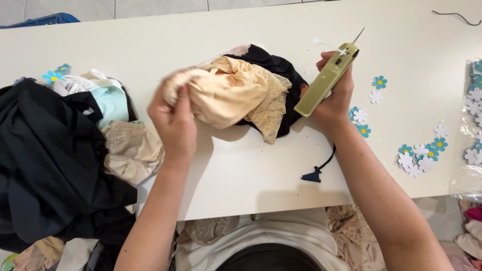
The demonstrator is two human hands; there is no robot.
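— What has the left hand got?

— Its fingers are closed on a bunched, peach-beige fabric garment with a lace edge. The fold right at the fingertips is blurred, so its exact shape is hard to read. The garment spreads away from the fingers over a crumpled black cloth, most of which is hidden beneath it.

— And the right hand?

— Wrapped around an olive-green plastic tagging gun, needle pointing away past the fingertips. A black cord with a dark blue tassel trails below the wrist; where it joins the gun is hidden by the hand.

— What lies around them?

— Beyond the right hand's knuckles, white and blue paper flowers lie scattered on the white table. A clear bag of more flowers is cut off at the frame edge. Outside the left hand, a heap of black and pale clothing runs out of view.
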